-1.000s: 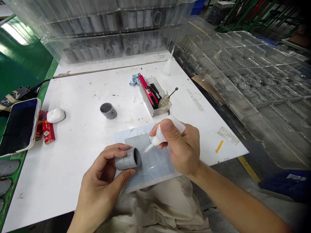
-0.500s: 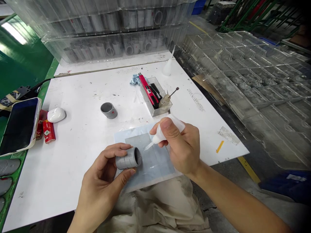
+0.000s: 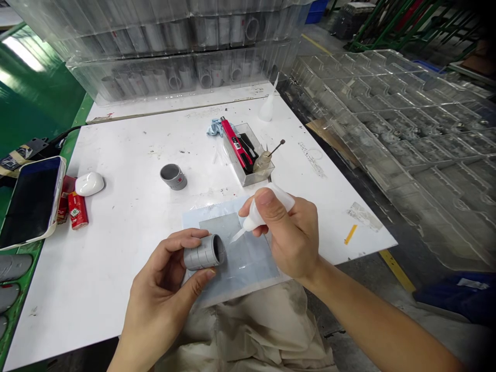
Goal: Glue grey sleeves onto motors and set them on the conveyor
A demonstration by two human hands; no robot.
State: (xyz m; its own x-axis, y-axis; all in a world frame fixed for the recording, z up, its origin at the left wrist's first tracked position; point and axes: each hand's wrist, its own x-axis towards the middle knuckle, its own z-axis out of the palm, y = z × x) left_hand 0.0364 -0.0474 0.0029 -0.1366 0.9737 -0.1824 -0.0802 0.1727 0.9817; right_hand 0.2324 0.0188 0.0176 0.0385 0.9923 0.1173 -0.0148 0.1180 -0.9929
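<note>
My left hand grips a short grey pipe fitting, held sideways with its open end facing right. My right hand is closed around a small white squeeze bottle, whose thin nozzle points down-left and ends a little short of the fitting's open end. Both hands hover over a grey pad on a clear plastic sheet near the front edge of the white table.
A second grey fitting stands upright mid-table. A clear box holds a red tool and a brush. A phone, white earbud case and red pack lie at left. Clear trays of fittings stack behind and right.
Almost nothing has changed; the bottle's nozzle tip wavered slightly near the fitting's open end, and both hands keep their hold.
</note>
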